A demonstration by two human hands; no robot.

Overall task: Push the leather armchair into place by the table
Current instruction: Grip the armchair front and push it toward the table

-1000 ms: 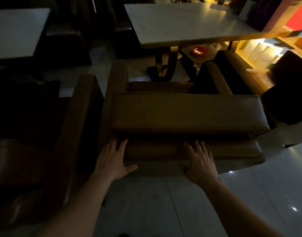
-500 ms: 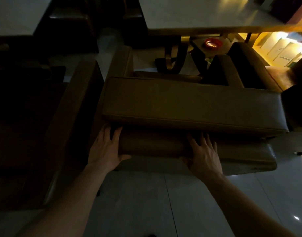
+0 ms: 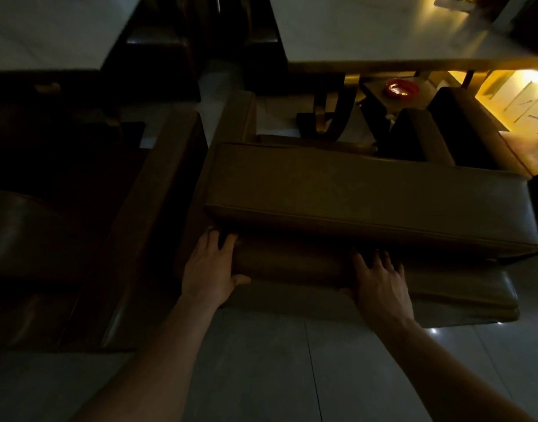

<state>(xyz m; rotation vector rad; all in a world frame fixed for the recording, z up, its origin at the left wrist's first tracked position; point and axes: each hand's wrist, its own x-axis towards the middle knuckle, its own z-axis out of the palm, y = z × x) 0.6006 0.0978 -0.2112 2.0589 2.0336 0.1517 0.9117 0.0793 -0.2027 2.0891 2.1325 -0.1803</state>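
Since a second ago the armchair (image 3: 346,190) has slid closer to the table (image 3: 398,47), its front now near the table's curved base (image 3: 325,117). Both hands lie flat and spread against the chair's back, gripping nothing: the left hand (image 3: 211,266) near the chair's left corner, the right hand (image 3: 380,281) near the middle. A second armchair (image 3: 158,208) stands just left of it; uneven pushing could swing the chair into it or against the base.

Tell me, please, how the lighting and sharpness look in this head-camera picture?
Head view: very dim overall; warm yellow light only at the upper right beyond the table; small glare spots on the floor tiles; armchair and hands murky; edges bowed by the wide lens.
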